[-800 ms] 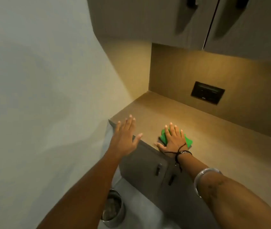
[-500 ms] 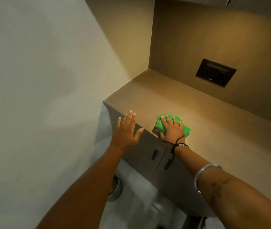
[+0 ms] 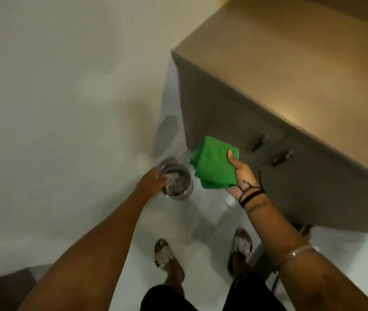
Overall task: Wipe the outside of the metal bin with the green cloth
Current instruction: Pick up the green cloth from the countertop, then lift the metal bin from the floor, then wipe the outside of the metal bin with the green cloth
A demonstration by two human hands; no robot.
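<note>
A small round metal bin (image 3: 179,189) stands on the pale floor beside the cabinet, with crumpled waste inside. My left hand (image 3: 150,184) is down at its left rim, fingers curled over the edge; motion blur hides how firm the grip is. My right hand (image 3: 240,176) holds the folded green cloth (image 3: 214,163) in the air, just right of and above the bin, thumb on top of the cloth. The cloth does not touch the bin.
A grey cabinet (image 3: 234,122) with two dark door handles and a wooden countertop (image 3: 302,63) fills the right. A plain wall (image 3: 55,97) runs along the left. My feet in sandals (image 3: 167,259) stand on the floor just behind the bin.
The view tipped down from the countertop to the floor. My right hand lifted the green cloth off the counter and lowered it; my left hand dropped from the counter edge to the bin's rim.
</note>
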